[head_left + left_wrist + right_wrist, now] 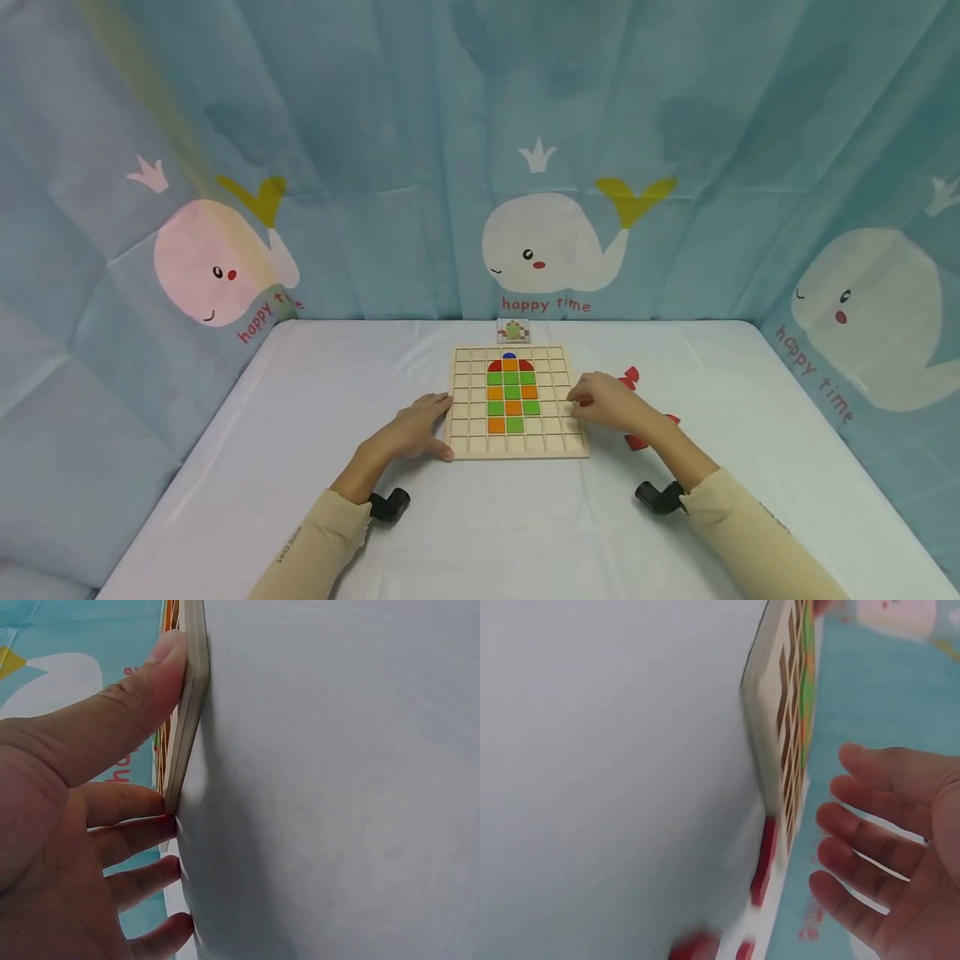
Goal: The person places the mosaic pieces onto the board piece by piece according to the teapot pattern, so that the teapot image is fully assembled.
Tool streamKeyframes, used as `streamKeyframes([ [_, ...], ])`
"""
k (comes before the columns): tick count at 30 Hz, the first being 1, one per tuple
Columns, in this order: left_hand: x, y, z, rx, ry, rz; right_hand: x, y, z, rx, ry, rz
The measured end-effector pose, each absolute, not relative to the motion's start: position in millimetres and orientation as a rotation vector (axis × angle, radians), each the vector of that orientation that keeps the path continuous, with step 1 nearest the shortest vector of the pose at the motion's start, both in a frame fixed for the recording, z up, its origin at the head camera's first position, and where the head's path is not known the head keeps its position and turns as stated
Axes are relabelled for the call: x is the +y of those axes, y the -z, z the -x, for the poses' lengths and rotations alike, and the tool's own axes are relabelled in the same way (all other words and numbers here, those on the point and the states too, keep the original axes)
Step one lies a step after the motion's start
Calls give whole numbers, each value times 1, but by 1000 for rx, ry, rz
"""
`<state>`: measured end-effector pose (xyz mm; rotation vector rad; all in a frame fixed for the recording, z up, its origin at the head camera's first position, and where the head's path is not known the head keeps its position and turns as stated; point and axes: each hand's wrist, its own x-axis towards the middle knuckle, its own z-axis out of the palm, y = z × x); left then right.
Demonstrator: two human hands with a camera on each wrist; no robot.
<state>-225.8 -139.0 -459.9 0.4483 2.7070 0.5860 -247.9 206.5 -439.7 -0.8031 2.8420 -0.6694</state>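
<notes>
A wooden grid board (468, 443) lies on the table, with green, orange, red and blue tiles set in its middle columns. At the board's left side rests my left hand (416, 427), its thumb (154, 679) at the near corner and its forefinger touching the edge; the other fingers spread onto the cloth. My right hand (609, 400) hovers over the board's right edge with loosely bent fingers (855, 825). Nothing shows between them in the right wrist view. Red pieces (637, 442) lie on the table beside and partly under the right forearm.
A small picture card (513, 331) lies just behind the board. White cloth (495, 533) covers the table. Behind it hangs a blue curtain (390, 250) with whale prints. Black wrist-worn devices (390, 505) stick out by both cuffs.
</notes>
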Motion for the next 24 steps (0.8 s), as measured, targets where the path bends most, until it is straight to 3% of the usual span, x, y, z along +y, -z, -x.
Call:
streamKeyframes([
  [11, -137, 456, 224, 2708, -587, -437, 265, 435, 237, 2884, 571, 509],
  [24, -138, 457, 224, 2703, -610, -430, 303, 445, 225, 2868, 513, 402],
])
